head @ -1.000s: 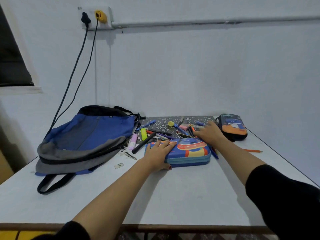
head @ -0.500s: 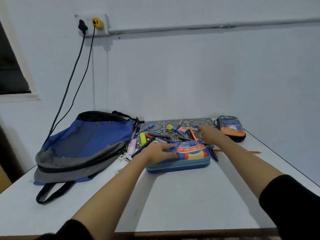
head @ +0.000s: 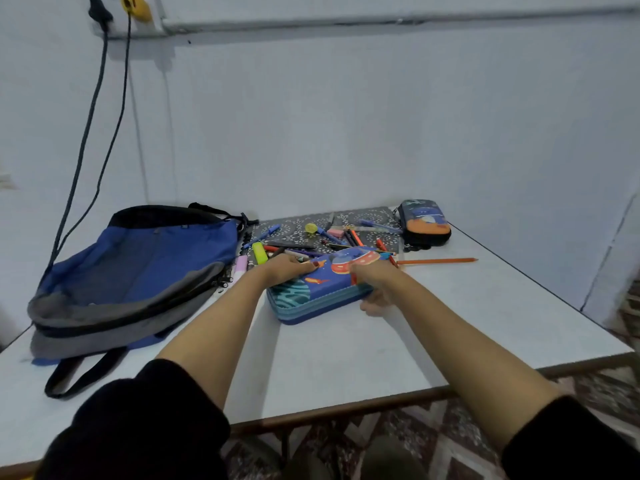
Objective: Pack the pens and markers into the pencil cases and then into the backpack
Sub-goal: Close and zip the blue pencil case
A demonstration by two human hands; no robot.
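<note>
Little packed yet, we reckon: right hand (head: 375, 282) fingers clasp blue rocket-print pencil case (head: 311, 289), w/ left hand (head: 289, 270) flat atop; pens & markers (head: 291, 244) loose.

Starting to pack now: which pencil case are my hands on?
The blue pencil case, under your left hand and right hand; the dark orange-patched case sits untouched.

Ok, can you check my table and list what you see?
Surface: white table, patterned mat at the back.
Job's things: blue pencil case at centre; second pencil case far right; blue-grey backpack lying left; pens and markers loose on the mat.
Clutter: orange pencil alone on the table.
Grippers: left hand rests on the case top; right hand grips its right edge.
Cables: two dark cables hang from the wall socket.
Surroundings: pale wall, patterned floor.
</note>
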